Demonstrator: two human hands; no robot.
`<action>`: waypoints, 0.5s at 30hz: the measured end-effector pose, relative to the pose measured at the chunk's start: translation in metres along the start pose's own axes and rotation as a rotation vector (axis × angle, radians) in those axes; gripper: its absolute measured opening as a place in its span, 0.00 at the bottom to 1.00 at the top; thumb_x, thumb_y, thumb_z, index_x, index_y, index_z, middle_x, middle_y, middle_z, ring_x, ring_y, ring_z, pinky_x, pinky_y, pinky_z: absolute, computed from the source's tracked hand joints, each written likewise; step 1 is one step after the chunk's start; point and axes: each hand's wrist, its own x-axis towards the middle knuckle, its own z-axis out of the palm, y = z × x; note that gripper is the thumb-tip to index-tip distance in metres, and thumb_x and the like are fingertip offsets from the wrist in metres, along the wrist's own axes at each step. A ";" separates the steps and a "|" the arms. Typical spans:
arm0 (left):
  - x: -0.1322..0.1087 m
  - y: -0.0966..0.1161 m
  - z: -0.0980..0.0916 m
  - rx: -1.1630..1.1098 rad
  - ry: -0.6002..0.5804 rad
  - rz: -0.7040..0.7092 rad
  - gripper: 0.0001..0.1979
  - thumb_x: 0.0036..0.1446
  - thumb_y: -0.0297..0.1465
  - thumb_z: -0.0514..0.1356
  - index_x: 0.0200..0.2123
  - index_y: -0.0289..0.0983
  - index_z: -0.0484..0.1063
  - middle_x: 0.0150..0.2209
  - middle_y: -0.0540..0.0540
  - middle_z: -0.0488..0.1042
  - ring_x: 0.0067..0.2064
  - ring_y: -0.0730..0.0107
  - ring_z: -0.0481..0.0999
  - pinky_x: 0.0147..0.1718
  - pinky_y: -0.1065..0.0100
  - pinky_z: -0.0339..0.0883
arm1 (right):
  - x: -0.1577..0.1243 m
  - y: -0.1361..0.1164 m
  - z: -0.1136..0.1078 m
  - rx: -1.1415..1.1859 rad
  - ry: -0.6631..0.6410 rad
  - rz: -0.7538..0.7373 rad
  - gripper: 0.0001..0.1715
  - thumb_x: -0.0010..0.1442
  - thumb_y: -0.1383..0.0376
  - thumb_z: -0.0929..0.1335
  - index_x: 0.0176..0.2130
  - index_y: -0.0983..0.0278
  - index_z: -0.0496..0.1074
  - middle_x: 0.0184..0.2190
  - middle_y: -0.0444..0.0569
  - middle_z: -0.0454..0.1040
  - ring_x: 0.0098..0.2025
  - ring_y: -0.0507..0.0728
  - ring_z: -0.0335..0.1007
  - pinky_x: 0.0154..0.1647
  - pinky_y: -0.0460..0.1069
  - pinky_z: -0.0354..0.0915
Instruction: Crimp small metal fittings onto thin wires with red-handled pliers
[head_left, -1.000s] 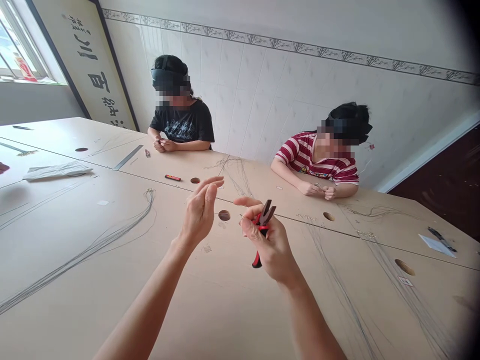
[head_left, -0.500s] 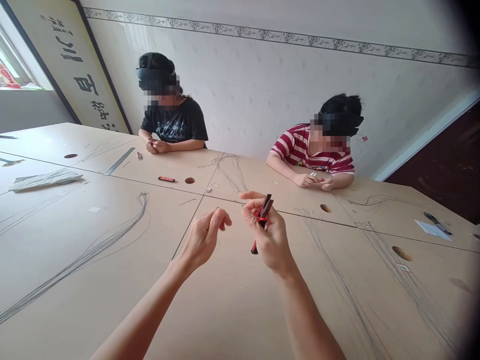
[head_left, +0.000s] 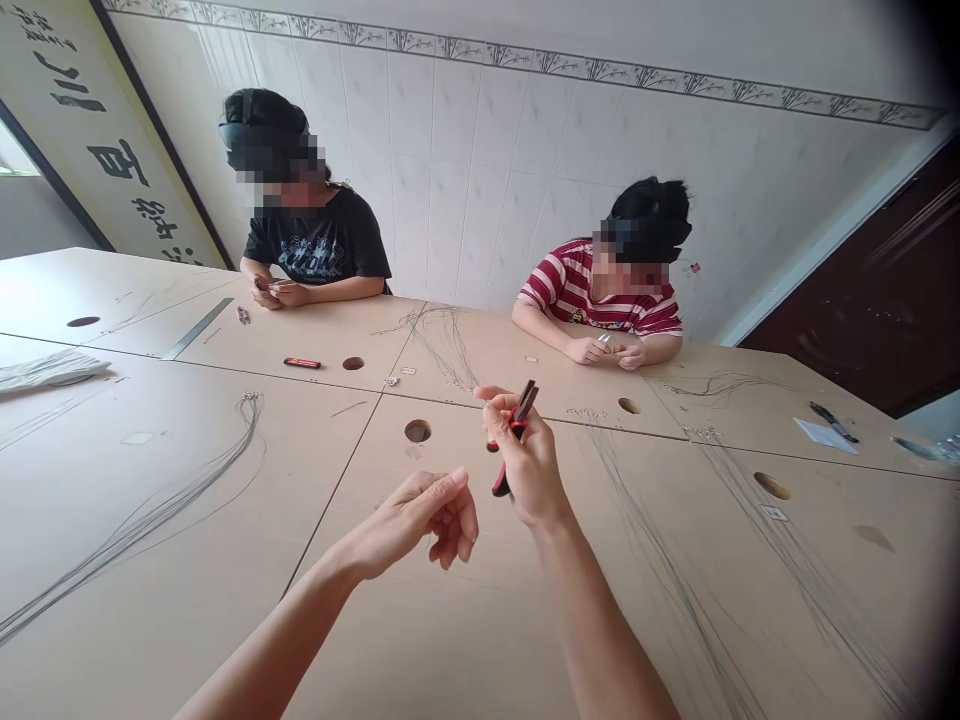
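Note:
My right hand (head_left: 531, 470) is wrapped round a pair of pliers (head_left: 517, 430) with red and black handles. Their dark jaws point up and away from me, slightly parted. The thumb and forefinger of that hand pinch together in front of the pliers, on something too small to name. Lower and to the left is my left hand (head_left: 420, 520), its fingers curled and the thumb laid along the forefinger. A hair-thin line shows by its fingers, but what they hold is hidden.
Bundles of thin grey wires (head_left: 180, 490) lie left and right (head_left: 667, 560) on the table (head_left: 465, 640). Round holes (head_left: 418, 431) pierce the tabletop. Two people sit opposite. A red and black box cutter (head_left: 302, 363), a steel ruler (head_left: 199, 328) and a pen (head_left: 832, 420) lie farther off.
My left hand has come down nearer to me, baring a table hole beyond it, and its fingers hang lower. My right hand still holds the pliers, turned slightly. The view has swung right.

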 end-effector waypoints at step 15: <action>-0.018 0.012 0.005 -0.364 -0.519 -0.046 0.32 0.60 0.53 0.51 0.15 0.37 0.70 0.14 0.41 0.69 0.15 0.68 0.66 0.14 0.66 0.58 | -0.002 0.007 0.009 0.411 -0.256 0.301 0.09 0.63 0.61 0.68 0.32 0.61 0.66 0.28 0.41 0.66 0.31 0.51 0.66 0.40 0.50 0.70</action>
